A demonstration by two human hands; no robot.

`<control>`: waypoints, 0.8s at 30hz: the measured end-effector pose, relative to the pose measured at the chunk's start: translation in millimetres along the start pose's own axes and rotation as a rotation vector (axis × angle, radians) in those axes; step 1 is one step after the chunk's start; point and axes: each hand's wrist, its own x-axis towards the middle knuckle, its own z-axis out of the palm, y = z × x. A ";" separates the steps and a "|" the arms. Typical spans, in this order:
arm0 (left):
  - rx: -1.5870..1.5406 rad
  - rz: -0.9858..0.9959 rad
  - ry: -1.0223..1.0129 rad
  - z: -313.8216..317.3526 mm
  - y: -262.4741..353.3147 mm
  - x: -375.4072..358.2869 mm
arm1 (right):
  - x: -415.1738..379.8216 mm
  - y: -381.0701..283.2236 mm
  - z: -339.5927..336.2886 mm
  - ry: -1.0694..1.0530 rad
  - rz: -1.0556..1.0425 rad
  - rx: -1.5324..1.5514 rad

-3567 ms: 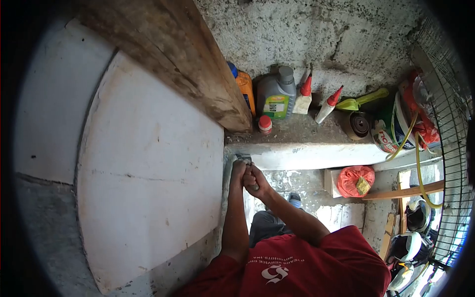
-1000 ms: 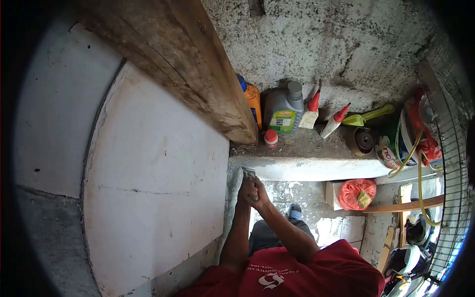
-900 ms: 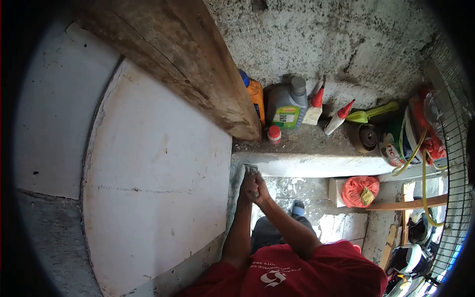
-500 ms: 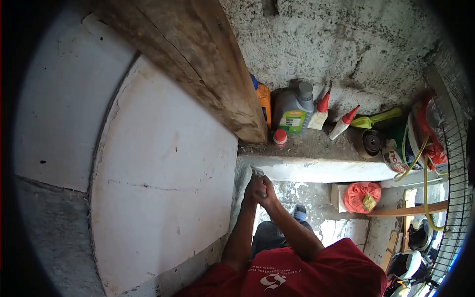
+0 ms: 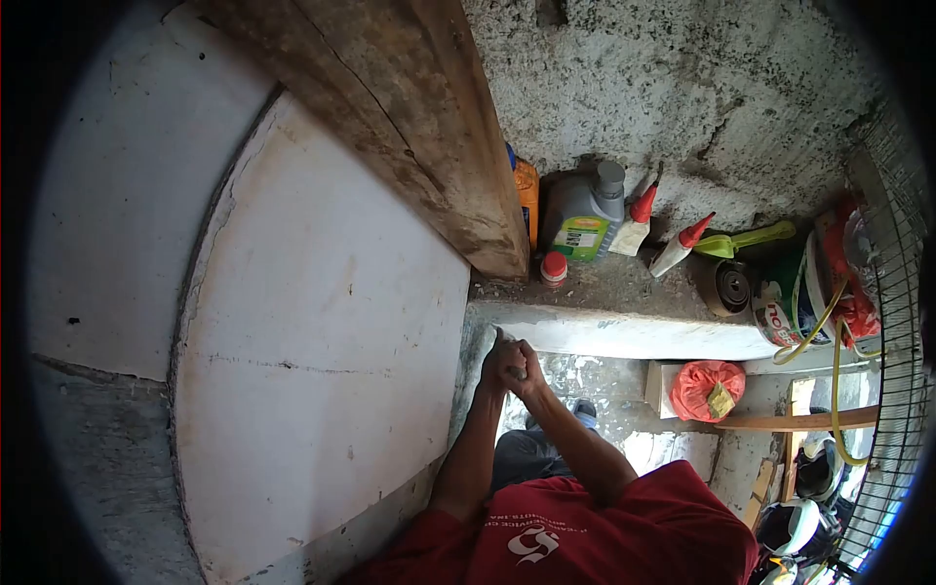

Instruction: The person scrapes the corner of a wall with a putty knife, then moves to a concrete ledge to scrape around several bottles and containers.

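Your left hand (image 5: pixel 495 369) and right hand (image 5: pixel 527 378) are pressed together, fingers wrapped round one tool (image 5: pixel 518 373), mostly hidden in the grip. Tip points to 12 o'clock, at the near-left end of the ledge (image 5: pixel 643 330); can't tell if it touches. From your hands: white panel (image 5: pixel 322 429) at 9, wooden post (image 5: pixel 429 146) at 11, red-capped jar (image 5: pixel 554 269) and gray bottle (image 5: pixel 585 210) at 1, red bag (image 5: pixel 697 390) at 3.
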 end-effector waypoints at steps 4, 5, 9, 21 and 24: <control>0.013 -0.052 0.075 -2.8 -3.5 1.6 | -10.6 0.7 23.0 -0.217 0.230 0.410; -0.046 -0.098 0.156 7.7 1.2 -1.6 | -6.2 -1.6 14.0 -0.206 0.208 0.383; -0.342 -0.163 -0.077 3.0 -7.2 -6.5 | -4.1 0.9 1.3 -0.106 0.157 0.307; -0.192 -0.069 -0.011 -1.9 -1.0 7.2 | -9.6 0.1 24.5 -0.111 0.267 0.440; -1.031 -0.297 -0.103 12.2 -5.2 4.7 | -6.2 -5.0 16.3 -0.029 0.116 0.247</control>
